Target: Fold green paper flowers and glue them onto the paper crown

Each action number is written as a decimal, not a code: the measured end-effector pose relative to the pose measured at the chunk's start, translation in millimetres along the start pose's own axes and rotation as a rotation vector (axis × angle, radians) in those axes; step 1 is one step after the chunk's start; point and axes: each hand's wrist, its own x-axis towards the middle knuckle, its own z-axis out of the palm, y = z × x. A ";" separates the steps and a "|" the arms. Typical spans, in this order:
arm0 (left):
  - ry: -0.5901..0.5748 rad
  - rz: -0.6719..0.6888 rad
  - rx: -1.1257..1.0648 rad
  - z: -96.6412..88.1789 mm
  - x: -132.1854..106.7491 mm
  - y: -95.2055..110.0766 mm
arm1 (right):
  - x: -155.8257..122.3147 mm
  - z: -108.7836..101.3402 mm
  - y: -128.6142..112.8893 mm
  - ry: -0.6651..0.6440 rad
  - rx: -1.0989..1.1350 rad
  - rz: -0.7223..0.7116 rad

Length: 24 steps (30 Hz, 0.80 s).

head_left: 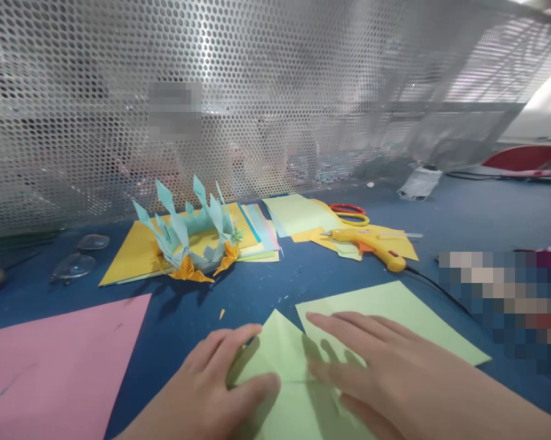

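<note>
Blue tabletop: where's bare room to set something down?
Bare tabletop shows between the pink sheet and left hand, and between the scissor handles and white object. It's crowded around the paper crown, stacked sheets, glue gun, right hand and green papers.

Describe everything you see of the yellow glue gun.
The glue gun is yellow and looks plastic, with an orange trigger, a pale stick jutting from its rear and a black cord leaving the handle. It lies on its side, nozzle toward picture left, body over yellow paper, handle end over blue table. Neither left hand nor right hand touches it.
</note>
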 end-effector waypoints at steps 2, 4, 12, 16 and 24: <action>-0.008 -0.089 -0.107 -2.2 4.0 -0.8 | 12.2 -5.1 1.2 -0.179 0.204 0.116; -0.002 -0.184 -0.202 -0.6 8.2 -1.5 | 24.1 -5.4 2.4 -0.306 0.396 0.241; 0.036 -0.375 -0.471 4.9 17.4 -8.4 | 40.3 3.8 15.3 -0.241 0.723 0.247; 0.057 -0.357 -0.480 1.8 18.8 -9.2 | 35.4 5.5 14.2 -0.216 0.793 0.247; 0.314 -0.562 -0.962 -24.6 39.6 3.1 | 35.3 9.4 22.2 -0.014 1.223 0.520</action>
